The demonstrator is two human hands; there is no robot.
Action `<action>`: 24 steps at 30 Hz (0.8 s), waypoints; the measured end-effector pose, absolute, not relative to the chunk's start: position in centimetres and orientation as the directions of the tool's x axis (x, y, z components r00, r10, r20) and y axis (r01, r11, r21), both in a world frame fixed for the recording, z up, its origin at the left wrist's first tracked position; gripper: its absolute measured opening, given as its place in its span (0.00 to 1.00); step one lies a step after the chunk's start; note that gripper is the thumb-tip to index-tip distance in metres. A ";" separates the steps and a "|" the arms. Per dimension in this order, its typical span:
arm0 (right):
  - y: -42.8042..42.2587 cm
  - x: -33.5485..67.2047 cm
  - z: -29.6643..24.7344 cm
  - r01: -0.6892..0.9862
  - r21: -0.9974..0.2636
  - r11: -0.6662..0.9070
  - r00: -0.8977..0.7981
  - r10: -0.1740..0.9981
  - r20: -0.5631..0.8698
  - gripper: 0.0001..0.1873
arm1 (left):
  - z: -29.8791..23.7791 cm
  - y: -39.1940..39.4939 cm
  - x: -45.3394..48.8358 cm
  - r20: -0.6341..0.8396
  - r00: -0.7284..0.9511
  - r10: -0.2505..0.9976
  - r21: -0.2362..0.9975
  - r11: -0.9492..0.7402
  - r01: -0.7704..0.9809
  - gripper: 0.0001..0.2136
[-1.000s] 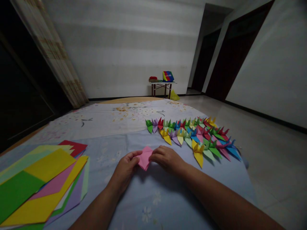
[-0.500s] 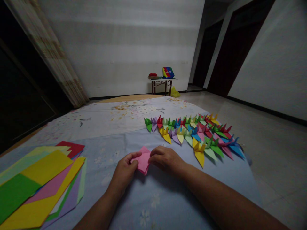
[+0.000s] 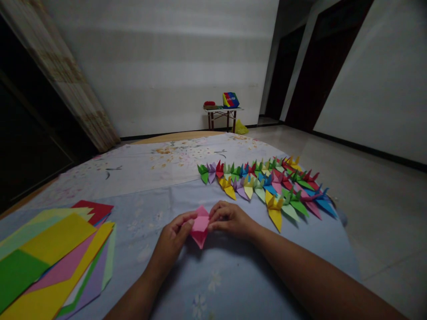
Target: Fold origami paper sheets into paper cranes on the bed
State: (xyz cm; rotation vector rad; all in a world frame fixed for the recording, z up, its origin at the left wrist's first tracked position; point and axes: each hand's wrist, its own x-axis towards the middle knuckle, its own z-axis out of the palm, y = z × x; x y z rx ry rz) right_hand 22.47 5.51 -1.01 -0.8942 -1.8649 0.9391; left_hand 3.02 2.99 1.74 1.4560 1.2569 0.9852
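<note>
A small piece of pink origami paper (image 3: pixel 200 225), partly folded, is held between my two hands just over the blue floral cloth. My left hand (image 3: pixel 175 235) pinches its left edge between thumb and fingers. On the opposite edge, my right hand (image 3: pixel 230 220) is closed with its fingertips on the paper. A flap stands raised in the middle, and a pointed end faces me. Behind and to the right stand rows of folded paper cranes (image 3: pixel 274 209) in many colours.
Loose coloured paper sheets (image 3: pixel 63 235) lie overlapping at the left. A blue cloth (image 3: pixel 147 284) and a white floral cloth (image 3: pixel 140 164) cover the table. Against the far wall, a small table (image 3: pixel 223 110) carries a colourful box (image 3: pixel 231 100), with a yellow bag (image 3: pixel 241 128) beside it.
The pink paper has gone from lying flat to having a raised flap, its near point now longer. Both hands keep their grip. The view has shifted slightly.
</note>
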 end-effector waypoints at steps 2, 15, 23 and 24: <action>5.5 22.4 -1.1 0.182 -0.887 0.424 -0.371 0.865 0.337 0.11 | 1.8 3.0 3.0 0.003 0.152 0.988 0.973 -0.038 0.226 0.19; 4.9 21.9 -0.4 0.449 -0.753 0.481 -0.210 0.876 0.434 0.08 | 1.2 2.7 4.0 -0.057 0.180 0.982 0.987 0.029 0.157 0.21; 4.5 21.7 -0.5 0.500 -0.607 0.618 -0.273 0.778 0.566 0.07 | 0.7 2.6 4.4 -0.048 0.049 0.998 0.998 0.045 0.048 0.22; 4.5 21.7 -0.5 0.497 -0.585 0.640 -0.299 0.760 0.577 0.06 | 0.6 2.6 4.3 -0.046 0.048 0.998 0.998 0.044 0.056 0.21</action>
